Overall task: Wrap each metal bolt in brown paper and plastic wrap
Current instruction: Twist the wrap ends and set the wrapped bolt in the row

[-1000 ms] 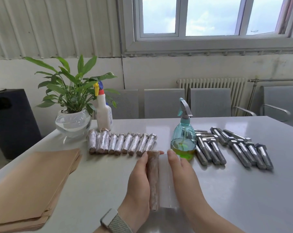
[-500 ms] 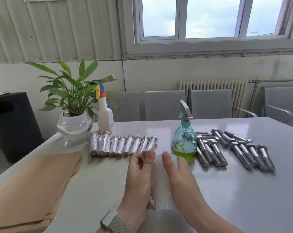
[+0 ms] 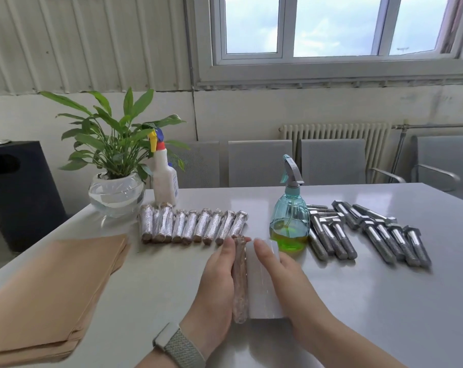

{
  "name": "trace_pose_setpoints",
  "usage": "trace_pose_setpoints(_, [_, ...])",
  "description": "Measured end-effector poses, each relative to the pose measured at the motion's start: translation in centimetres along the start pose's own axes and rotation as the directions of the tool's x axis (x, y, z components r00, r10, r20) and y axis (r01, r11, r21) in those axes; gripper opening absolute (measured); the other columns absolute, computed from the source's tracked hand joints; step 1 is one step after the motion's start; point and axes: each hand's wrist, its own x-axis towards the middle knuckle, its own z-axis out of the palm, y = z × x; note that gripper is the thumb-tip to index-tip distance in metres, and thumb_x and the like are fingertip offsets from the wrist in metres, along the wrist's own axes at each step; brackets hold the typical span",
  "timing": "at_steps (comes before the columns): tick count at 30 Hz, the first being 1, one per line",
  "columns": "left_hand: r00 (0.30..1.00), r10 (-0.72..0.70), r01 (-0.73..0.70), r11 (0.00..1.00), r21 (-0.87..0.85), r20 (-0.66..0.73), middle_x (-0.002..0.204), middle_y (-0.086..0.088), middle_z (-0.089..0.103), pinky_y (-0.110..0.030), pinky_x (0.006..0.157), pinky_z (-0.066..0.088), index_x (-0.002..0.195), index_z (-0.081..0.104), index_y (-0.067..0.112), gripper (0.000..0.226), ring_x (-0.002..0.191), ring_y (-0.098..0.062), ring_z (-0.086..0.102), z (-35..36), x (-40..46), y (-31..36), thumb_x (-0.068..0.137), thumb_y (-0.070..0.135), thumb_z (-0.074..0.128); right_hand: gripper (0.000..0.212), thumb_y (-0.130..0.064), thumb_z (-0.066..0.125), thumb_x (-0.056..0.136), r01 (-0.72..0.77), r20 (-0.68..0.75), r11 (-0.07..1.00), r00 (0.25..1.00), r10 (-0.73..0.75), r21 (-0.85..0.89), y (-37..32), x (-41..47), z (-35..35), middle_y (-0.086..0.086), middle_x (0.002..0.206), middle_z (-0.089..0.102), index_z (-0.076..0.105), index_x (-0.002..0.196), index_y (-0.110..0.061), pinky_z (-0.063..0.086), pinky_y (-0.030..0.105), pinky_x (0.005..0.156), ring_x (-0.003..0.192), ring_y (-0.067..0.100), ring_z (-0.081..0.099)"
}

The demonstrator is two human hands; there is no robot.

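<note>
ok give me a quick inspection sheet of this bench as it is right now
surface: grey table, glossy.
job's things: paper-wrapped bolt beside plastic wrap roll; row of wrapped bolts; bare bolts on the right; brown paper stack on the left.
clutter: teal spray bottle, white spray bottle, potted plant.
grippers: left hand holds the bolt; right hand rests on the roll.
cables: nothing seen.
surroundings: window, radiator, chairs, black bin.

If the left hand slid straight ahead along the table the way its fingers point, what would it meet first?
Most likely the row of wrapped bolts, at its right end, lying just beyond the left hand, which holds the paper-wrapped bolt. Depth is hard to judge, so the gap is uncertain.
</note>
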Motion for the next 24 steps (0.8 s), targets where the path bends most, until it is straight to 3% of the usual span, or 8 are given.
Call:
trace_pose_setpoints(5, [0.974,0.223,-0.202,0.939,0.279,-0.043,0.075,-0.007,0.067,-0.031,0.061,0.053,0.092,0.062,0.005,0.06,0.062,-0.018,0.063,-0.5,0.6,0.3,0.077,0.063,0.051,0.064,-0.073,0.058,0.068,0.043,-0.107,0.996,0.993,-0.052,-0.081,0.0,0.1,-0.1,-0.005,0.1,0.07,0.059,0.109,-0.024,0.053,0.026,0.071,0.083,0.005,0.069])
trace_pose_setpoints(8, [0.964,0.261,-0.237,0.934,0.269,-0.057,0.082,-0.014,0.07,-0.04,0.069,0.058,0.091,0.063,0.008,0.054,0.074,-0.028,0.069,0.0,0.4,0.2,0.076,0.06,0.059,0.063,-0.079,0.055,0.064,0.085,-0.138,0.99,0.985,-0.1,-0.111,-0.2,-0.1,0.0,-0.016,0.089,0.068,0.058,0.099,-0.026,0.05,0.021,0.068,0.075,-0.005,0.064])
trace_pose_setpoints(10, [0.964,0.254,-0.234,0.951,0.201,-0.076,0.09,-0.016,0.069,-0.049,0.083,0.055,0.095,0.061,0.011,0.048,0.087,-0.032,0.068,0.5,0.0,-0.1,0.075,0.055,0.066,0.065,-0.082,0.044,0.068,0.119,-0.165,0.981,0.976,-0.144,-0.152,-0.1,-0.2,0.2,-0.019,0.074,0.063,0.055,0.09,-0.022,0.045,0.019,0.062,0.064,-0.008,0.057])
trace_pose_setpoints(13, [0.984,0.166,-0.166,0.986,0.006,-0.066,0.088,-0.005,0.067,-0.038,0.073,0.057,0.1,0.055,0.016,0.051,0.086,-0.019,0.068,0.8,-0.7,-0.5,0.069,0.052,0.074,0.071,-0.087,0.025,0.077,0.129,-0.218,0.974,0.961,-0.168,-0.185,0.1,-0.4,0.6,-0.014,0.075,0.064,0.054,0.087,-0.023,0.046,0.031,0.066,0.066,-0.004,0.057])
trace_pose_setpoints(16, [0.999,0.023,-0.017,0.984,-0.177,0.029,0.107,-0.014,0.069,-0.039,0.075,0.058,0.109,0.063,0.017,0.048,0.102,-0.031,0.068,0.8,-1.3,-0.3,0.076,0.05,0.074,0.064,-0.086,0.027,0.074,0.127,-0.238,0.956,0.952,-0.191,-0.263,0.1,-0.5,0.9,-0.024,0.072,0.06,0.051,0.083,-0.027,0.042,0.032,0.061,0.065,-0.003,0.055])
trace_pose_setpoints(18, [0.996,-0.062,0.077,0.962,-0.26,0.066,0.113,-0.02,0.069,-0.039,0.073,0.059,0.111,0.07,0.015,0.05,0.1,-0.033,0.068,0.9,-1.3,-0.1,0.079,0.053,0.062,0.063,-0.086,0.032,0.072,0.1,-0.256,0.959,0.952,-0.17,-0.264,0.1,-0.3,0.7,-0.018,0.073,0.062,0.053,0.087,-0.028,0.04,0.029,0.06,0.067,-0.003,0.056])
trace_pose_setpoints(20, [0.993,-0.093,0.108,0.959,-0.262,0.07,0.114,-0.022,0.069,-0.038,0.072,0.059,0.115,0.069,0.009,0.056,0.096,-0.033,0.068,1.0,-1.0,-0.2,0.086,0.052,0.049,0.068,-0.084,0.036,0.069,0.062,-0.245,0.976,0.963,-0.114,-0.21,0.4,0.0,0.4,-0.011,0.085,0.065,0.058,0.095,-0.025,0.046,0.03,0.067,0.077,0.0,0.06])
trace_pose_setpoints(24, [0.996,-0.085,0.089,0.983,-0.163,0.035,0.108,-0.02,0.071,-0.039,0.072,0.059,0.109,0.073,0.009,0.056,0.096,-0.032,0.071,0.7,-0.7,-0.2,0.088,0.054,0.047,0.065,-0.074,0.052,0.081,-0.018,-0.083,0.999,0.996,0.015,-0.029,0.2,0.2,0.1,0.006,0.105,0.072,0.068,0.109,-0.017,0.052,0.046,0.094,0.098,0.022,0.068])
